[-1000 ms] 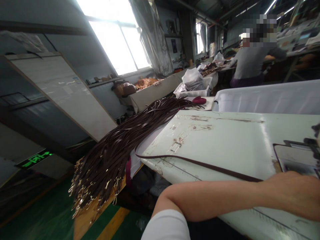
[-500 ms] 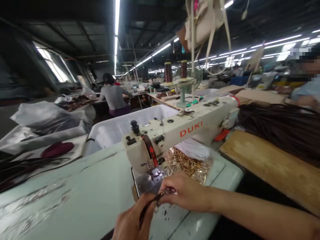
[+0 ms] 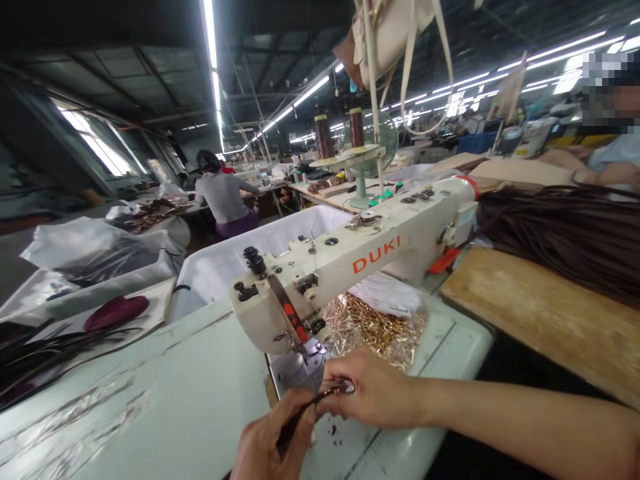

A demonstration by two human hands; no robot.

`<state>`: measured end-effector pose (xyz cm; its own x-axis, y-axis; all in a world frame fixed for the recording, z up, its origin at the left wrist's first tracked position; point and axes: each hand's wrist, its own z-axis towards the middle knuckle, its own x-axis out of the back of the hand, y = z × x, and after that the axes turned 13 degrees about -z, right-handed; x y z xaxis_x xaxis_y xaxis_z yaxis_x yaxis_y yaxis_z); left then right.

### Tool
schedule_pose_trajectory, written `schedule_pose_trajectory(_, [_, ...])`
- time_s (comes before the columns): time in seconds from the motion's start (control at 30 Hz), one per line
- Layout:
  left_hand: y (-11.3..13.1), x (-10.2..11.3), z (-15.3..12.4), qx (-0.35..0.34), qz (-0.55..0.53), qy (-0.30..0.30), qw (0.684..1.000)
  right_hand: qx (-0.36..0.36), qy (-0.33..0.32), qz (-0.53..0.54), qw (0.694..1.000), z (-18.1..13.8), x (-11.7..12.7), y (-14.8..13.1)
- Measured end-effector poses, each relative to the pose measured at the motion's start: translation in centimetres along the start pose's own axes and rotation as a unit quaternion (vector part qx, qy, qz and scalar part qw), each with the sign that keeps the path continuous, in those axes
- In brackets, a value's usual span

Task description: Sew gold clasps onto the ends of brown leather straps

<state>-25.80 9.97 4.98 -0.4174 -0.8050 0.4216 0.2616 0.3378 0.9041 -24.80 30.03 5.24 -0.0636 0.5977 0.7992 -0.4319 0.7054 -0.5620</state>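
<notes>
A narrow dark brown strap (image 3: 291, 427) runs between my two hands, just in front of the sewing machine (image 3: 370, 257). My left hand (image 3: 273, 437) is closed on the strap, thumb and fingers pinching it. My right hand (image 3: 363, 387) grips its far end, where a small shiny metal piece shows between the fingers; its exact kind is hidden. Both hands are close to the needle area and metal plate (image 3: 295, 367). Behind my right hand lies a clear bag of gold-coloured metal hardware (image 3: 375, 327).
A white plastic bin (image 3: 215, 260) stands behind the machine. At right are a wooden board (image 3: 540, 313) and a pile of dark brown straps (image 3: 560, 233). A maroon piece (image 3: 117, 312) lies at left. One person (image 3: 225, 193) sits further back; another is at far right.
The camera view has shifted slightly, so the machine appears a little further left. Both hands keep their hold on the strap, with little movement between them.
</notes>
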Motion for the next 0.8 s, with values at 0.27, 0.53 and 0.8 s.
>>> schedule_pose_trajectory(0.27, [-1.0, 3.2, 5.5, 0.033, 0.166, -0.145, 0.975, 0.099, -0.028, -0.174, 0.979, 3.4, 0.0, 3.0])
schedule_pose_trajectory(0.53, [-0.2, 3.8, 7.5, 0.024, 0.224, -0.184, 0.957, 0.213, -0.069, -0.209, 0.952, 4.5, -0.5, 4.2])
schedule_pose_trajectory(0.8, [-3.0, 2.4, 3.1, -0.161, 0.317, -0.007, 0.935, 0.260, -0.086, -0.274, 0.922, 4.9, -0.3, 3.8])
